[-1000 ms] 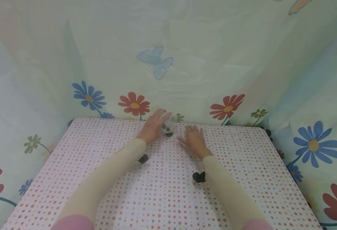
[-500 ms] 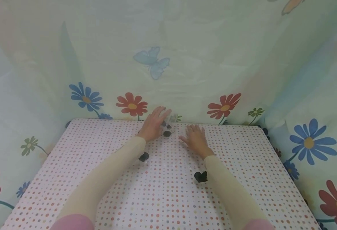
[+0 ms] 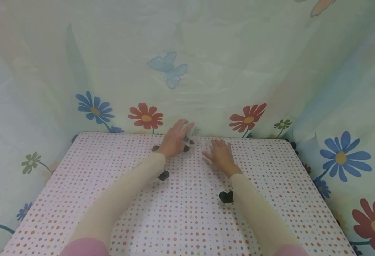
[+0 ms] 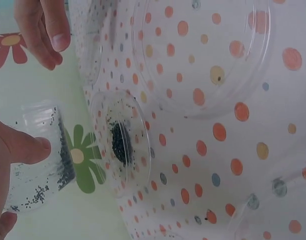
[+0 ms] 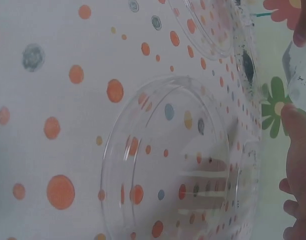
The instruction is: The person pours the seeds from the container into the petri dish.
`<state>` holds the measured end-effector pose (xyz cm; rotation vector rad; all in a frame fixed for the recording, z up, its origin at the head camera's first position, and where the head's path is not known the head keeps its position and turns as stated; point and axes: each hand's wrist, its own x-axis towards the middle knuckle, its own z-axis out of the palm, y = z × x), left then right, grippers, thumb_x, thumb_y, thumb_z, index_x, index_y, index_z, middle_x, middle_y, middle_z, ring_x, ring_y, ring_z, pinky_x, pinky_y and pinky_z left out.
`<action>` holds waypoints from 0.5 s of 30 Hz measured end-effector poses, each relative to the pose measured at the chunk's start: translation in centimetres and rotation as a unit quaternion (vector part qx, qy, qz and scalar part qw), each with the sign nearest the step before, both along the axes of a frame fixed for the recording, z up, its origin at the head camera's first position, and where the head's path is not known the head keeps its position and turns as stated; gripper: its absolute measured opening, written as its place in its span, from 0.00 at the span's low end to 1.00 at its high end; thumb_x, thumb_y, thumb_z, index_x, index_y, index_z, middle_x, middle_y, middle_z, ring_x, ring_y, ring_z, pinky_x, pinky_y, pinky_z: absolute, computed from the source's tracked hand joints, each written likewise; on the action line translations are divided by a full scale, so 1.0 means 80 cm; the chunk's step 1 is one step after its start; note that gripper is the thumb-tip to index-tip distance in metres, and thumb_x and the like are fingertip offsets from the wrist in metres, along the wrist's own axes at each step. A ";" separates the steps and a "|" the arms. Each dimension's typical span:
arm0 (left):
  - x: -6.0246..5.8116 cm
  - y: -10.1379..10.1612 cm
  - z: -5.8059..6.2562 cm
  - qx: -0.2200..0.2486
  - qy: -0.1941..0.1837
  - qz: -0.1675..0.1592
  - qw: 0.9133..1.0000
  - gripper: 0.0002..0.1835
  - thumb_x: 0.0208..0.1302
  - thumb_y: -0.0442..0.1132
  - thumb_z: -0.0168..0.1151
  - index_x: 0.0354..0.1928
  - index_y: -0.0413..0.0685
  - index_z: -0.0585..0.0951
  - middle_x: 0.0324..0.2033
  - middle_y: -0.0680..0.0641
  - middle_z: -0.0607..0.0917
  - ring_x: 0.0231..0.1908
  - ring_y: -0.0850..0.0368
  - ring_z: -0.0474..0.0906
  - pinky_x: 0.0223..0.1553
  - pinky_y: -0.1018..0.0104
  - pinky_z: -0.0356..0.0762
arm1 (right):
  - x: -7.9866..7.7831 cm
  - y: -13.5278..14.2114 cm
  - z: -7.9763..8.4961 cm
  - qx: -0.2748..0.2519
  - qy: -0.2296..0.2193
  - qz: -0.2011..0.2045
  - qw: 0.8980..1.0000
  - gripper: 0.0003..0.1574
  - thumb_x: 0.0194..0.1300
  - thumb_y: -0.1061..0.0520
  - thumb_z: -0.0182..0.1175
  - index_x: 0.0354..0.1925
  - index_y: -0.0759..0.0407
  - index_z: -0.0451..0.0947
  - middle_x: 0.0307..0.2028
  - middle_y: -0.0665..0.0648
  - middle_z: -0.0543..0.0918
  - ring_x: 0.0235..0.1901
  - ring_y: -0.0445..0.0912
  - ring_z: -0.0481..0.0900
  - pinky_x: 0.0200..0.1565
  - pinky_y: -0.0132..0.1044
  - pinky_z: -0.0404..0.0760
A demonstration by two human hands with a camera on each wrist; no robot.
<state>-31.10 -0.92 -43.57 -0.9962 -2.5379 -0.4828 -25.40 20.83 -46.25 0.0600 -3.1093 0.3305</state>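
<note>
My left hand (image 3: 174, 139) holds a clear plastic cup (image 4: 43, 167) tipped on its side, its thumb against the cup's wall. Fine black grains cling along the cup's inside. Beneath it a shallow clear dish (image 4: 144, 160) carries a small heap of black grains (image 4: 122, 142), with some scattered round it. My right hand (image 3: 220, 156) hovers at the right of that dish, thumb out and fingers loosely bent, holding nothing. In the right wrist view its thumb (image 5: 295, 122) overlaps the background near the cup. A wide clear dish (image 5: 109, 150) lies close to the right hand.
Another wide clear dish (image 4: 265, 55) lies on the dotted tablecloth (image 3: 187, 220), left of the grain dish. Flowered sheeting (image 3: 206, 71) hangs right behind the table's back edge. Small black pieces (image 3: 163, 175) show below both sleeved forearms.
Both hands have shifted slightly to the right, the left still holding the cup over the back of the table. The head view has swung a little, so the backdrop sits slightly farther left.
</note>
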 end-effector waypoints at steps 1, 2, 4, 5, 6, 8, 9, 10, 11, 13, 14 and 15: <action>0.000 0.001 0.000 0.002 0.000 -0.001 1.000 0.46 0.52 0.29 0.68 0.72 0.57 0.58 0.69 0.44 0.63 0.71 0.50 0.56 0.65 0.53 0.71 | 0.000 0.001 -0.001 -0.001 -0.001 -0.001 1.000 0.48 0.68 0.33 0.51 0.72 0.63 0.56 0.72 0.66 0.60 0.74 0.62 0.51 0.73 0.62 0.45; 0.001 0.003 -0.001 0.004 -0.001 -0.002 1.000 0.47 0.51 0.29 0.68 0.72 0.57 0.59 0.69 0.44 0.63 0.71 0.50 0.56 0.65 0.53 0.70 | 0.000 0.003 -0.002 -0.003 -0.003 -0.003 1.000 0.48 0.68 0.33 0.51 0.72 0.63 0.56 0.72 0.66 0.60 0.74 0.61 0.50 0.74 0.62 0.44; 0.001 0.005 -0.001 0.008 -0.001 -0.005 1.000 0.47 0.50 0.28 0.68 0.72 0.56 0.59 0.69 0.44 0.64 0.71 0.50 0.57 0.65 0.53 0.71 | 0.000 0.005 -0.004 -0.005 -0.004 -0.005 1.000 0.48 0.68 0.34 0.51 0.72 0.63 0.56 0.72 0.66 0.60 0.74 0.62 0.50 0.74 0.62 0.44; 0.001 0.007 -0.001 0.009 0.000 -0.005 1.000 0.47 0.50 0.28 0.68 0.72 0.55 0.60 0.68 0.44 0.64 0.71 0.50 0.57 0.65 0.53 0.71 | 0.000 0.007 -0.004 -0.005 -0.004 -0.006 1.000 0.48 0.68 0.34 0.52 0.72 0.63 0.55 0.72 0.66 0.60 0.74 0.62 0.49 0.74 0.63 0.44; 0.001 0.008 -0.001 0.010 0.001 -0.006 1.000 0.47 0.49 0.28 0.68 0.72 0.55 0.60 0.68 0.43 0.65 0.71 0.50 0.58 0.65 0.53 0.71 | 0.000 0.008 -0.005 -0.004 -0.003 -0.006 1.000 0.47 0.68 0.35 0.52 0.72 0.63 0.56 0.72 0.67 0.60 0.74 0.63 0.49 0.73 0.63 0.44; 0.002 0.010 0.000 0.011 0.001 -0.006 1.000 0.47 0.49 0.28 0.68 0.72 0.55 0.60 0.68 0.44 0.65 0.70 0.50 0.58 0.64 0.53 0.71 | 0.001 0.009 -0.005 0.002 0.002 -0.005 1.000 0.47 0.69 0.36 0.53 0.71 0.64 0.56 0.71 0.67 0.61 0.74 0.63 0.50 0.73 0.64 0.45; 0.002 0.011 0.000 0.009 0.002 -0.005 1.000 0.47 0.49 0.28 0.69 0.72 0.55 0.60 0.68 0.44 0.65 0.70 0.51 0.58 0.63 0.53 0.72 | 0.002 0.010 -0.005 0.006 0.004 -0.006 1.000 0.46 0.69 0.36 0.53 0.71 0.64 0.57 0.71 0.67 0.62 0.73 0.63 0.51 0.73 0.64 0.45; 0.002 0.012 0.000 0.008 0.001 -0.005 1.000 0.46 0.50 0.29 0.69 0.72 0.55 0.60 0.68 0.44 0.65 0.70 0.51 0.58 0.63 0.54 0.72 | 0.002 0.010 -0.004 0.010 0.005 -0.008 1.000 0.46 0.69 0.36 0.52 0.71 0.64 0.57 0.71 0.67 0.62 0.73 0.63 0.51 0.73 0.64 0.46; 0.002 0.013 0.000 0.005 0.000 -0.005 1.000 0.46 0.50 0.29 0.69 0.72 0.55 0.60 0.68 0.44 0.64 0.71 0.51 0.58 0.63 0.54 0.72 | 0.003 0.011 -0.004 0.014 0.005 -0.008 1.000 0.46 0.69 0.36 0.52 0.71 0.65 0.57 0.70 0.67 0.62 0.73 0.64 0.52 0.73 0.64 0.46; 0.004 0.015 0.001 0.005 -0.007 -0.006 1.000 0.47 0.51 0.30 0.69 0.72 0.56 0.59 0.69 0.44 0.64 0.71 0.50 0.57 0.63 0.53 0.72 | 0.005 0.012 -0.003 0.020 0.006 -0.012 1.000 0.45 0.69 0.37 0.52 0.70 0.65 0.57 0.70 0.67 0.63 0.73 0.63 0.53 0.73 0.63 0.47; 0.004 0.016 0.001 0.003 -0.009 -0.006 1.000 0.47 0.51 0.31 0.70 0.72 0.56 0.59 0.69 0.44 0.63 0.71 0.51 0.57 0.63 0.53 0.72 | 0.005 0.013 -0.003 0.020 0.006 -0.014 1.000 0.45 0.70 0.37 0.52 0.71 0.65 0.57 0.70 0.67 0.63 0.73 0.63 0.53 0.73 0.63 0.47; 0.005 0.017 0.001 0.002 -0.010 -0.005 1.000 0.47 0.52 0.32 0.70 0.73 0.56 0.58 0.69 0.44 0.63 0.71 0.51 0.57 0.63 0.53 0.73 | 0.006 0.014 -0.003 0.020 0.007 -0.015 1.000 0.45 0.70 0.37 0.52 0.71 0.65 0.57 0.70 0.67 0.63 0.73 0.63 0.53 0.73 0.63 0.47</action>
